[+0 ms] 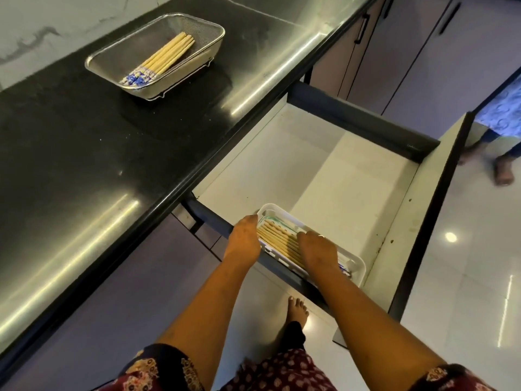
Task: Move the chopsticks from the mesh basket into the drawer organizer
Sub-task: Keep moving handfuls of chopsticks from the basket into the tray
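A steel mesh basket [112,59] stands on the black counter at upper left, holding several bamboo chopsticks [166,55] with blue-patterned tips. In the open white drawer, a white plastic organizer [356,268] sits at the near corner with several bamboo chopsticks [277,235] lying flat in it. My left hand [244,239] rests on the organizer's near-left end, fingers bent over the chopstick ends. My right hand [317,251] lies palm down on the chopsticks, covering their far part. Whether either hand grips a chopstick is hidden.
The black counter [84,153] runs along the left with a rounded front edge. The drawer [324,170] juts out to the right, its front panel at the far right. A bare foot stands on the glossy tile floor below. Another person's feet show at upper right.
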